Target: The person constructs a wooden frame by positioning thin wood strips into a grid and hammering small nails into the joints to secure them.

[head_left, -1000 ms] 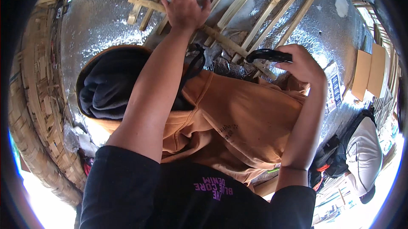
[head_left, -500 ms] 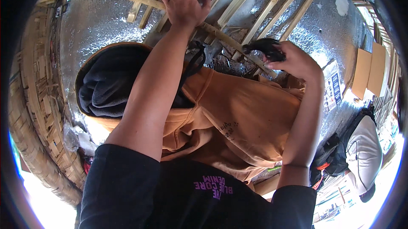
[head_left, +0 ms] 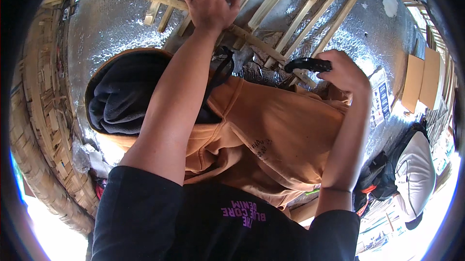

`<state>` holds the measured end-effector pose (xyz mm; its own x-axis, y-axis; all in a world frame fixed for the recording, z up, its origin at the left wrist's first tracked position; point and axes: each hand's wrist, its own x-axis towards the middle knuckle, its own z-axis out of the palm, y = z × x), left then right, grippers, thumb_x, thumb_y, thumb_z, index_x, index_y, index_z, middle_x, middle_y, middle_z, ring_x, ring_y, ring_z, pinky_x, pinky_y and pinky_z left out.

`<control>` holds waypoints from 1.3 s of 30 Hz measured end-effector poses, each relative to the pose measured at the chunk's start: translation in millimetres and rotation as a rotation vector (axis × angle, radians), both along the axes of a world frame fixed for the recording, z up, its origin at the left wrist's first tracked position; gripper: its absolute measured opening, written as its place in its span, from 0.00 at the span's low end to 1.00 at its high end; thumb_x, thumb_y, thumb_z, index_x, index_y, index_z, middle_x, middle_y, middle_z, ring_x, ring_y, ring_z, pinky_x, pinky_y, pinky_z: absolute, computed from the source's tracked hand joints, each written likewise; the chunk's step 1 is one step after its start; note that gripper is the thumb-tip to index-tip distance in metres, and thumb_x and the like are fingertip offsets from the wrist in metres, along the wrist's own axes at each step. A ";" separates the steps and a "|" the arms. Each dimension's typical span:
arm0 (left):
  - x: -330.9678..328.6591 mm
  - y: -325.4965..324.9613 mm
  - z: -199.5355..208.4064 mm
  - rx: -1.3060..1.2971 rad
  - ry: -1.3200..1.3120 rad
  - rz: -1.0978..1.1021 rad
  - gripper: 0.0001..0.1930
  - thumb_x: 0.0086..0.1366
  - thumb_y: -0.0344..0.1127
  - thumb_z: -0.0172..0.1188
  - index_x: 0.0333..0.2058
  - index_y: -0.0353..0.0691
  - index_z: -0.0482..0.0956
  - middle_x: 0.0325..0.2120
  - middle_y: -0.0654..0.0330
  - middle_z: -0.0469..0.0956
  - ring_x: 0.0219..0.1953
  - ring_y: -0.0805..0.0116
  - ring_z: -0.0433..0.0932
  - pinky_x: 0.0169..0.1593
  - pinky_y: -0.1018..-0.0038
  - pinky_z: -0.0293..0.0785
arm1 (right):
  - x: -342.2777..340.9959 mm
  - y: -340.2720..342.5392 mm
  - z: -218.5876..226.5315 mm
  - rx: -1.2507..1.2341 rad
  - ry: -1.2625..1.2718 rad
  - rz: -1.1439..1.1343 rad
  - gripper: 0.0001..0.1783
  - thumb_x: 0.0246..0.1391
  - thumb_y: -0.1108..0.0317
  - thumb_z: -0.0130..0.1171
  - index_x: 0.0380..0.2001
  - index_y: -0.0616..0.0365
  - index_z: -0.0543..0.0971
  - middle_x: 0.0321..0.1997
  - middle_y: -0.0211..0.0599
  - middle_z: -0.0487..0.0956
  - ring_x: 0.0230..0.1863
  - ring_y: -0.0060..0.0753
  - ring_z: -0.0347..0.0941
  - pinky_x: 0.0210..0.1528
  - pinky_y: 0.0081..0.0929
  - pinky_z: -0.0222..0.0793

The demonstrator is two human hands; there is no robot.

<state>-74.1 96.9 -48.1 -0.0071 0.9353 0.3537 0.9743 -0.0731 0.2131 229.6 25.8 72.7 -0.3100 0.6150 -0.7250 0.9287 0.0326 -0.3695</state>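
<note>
**Head view: hand braced on a slat, tool held at the frame**

Head view, left to right: the left hand (head_left: 209, 0) at twelve o'clock presses flat, fingers spread, on a crosswise bamboo slat (head_left: 227, 27) of the frame against the silver foil sheet (head_left: 111, 14). At two o'clock the right hand (head_left: 345, 72) grips one black tool (head_left: 308, 64), its nose near the slat's lower end. This looks like fastening; the tool needs seating squarely first. Count: one orange hoodie (head_left: 271, 140), about six long slats.
</note>
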 end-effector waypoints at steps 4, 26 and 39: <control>0.8 -2.6 -1.1 0.030 -0.009 -0.007 0.40 0.61 0.51 0.59 0.66 0.33 0.60 0.65 0.41 0.62 0.68 0.40 0.59 0.68 0.42 0.51 | 11.3 -5.7 -4.8 -0.169 0.339 -0.260 0.20 0.48 0.73 0.70 0.47 0.56 0.83 0.39 0.45 0.83 0.44 0.42 0.80 0.51 0.37 0.74; 4.6 0.2 3.1 -0.033 0.000 0.005 0.40 0.61 0.51 0.59 0.66 0.34 0.59 0.64 0.43 0.62 0.68 0.43 0.58 0.69 0.44 0.49 | 7.7 -3.4 -20.0 -0.130 0.146 -0.137 0.17 0.47 0.71 0.72 0.42 0.59 0.83 0.32 0.43 0.80 0.35 0.38 0.77 0.44 0.35 0.72; 5.6 -0.5 4.6 -0.034 -0.002 0.011 0.40 0.61 0.51 0.60 0.66 0.34 0.60 0.65 0.44 0.62 0.68 0.43 0.58 0.69 0.44 0.50 | -0.5 -0.3 -17.2 -0.037 -0.114 -0.041 0.16 0.48 0.69 0.71 0.43 0.54 0.85 0.37 0.43 0.83 0.39 0.39 0.80 0.45 0.32 0.73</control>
<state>-68.5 96.4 -43.5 -0.0177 0.9466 0.3220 0.9746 -0.0555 0.2169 229.1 25.6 55.5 -0.1999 0.5974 -0.7766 0.9649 -0.0177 -0.2620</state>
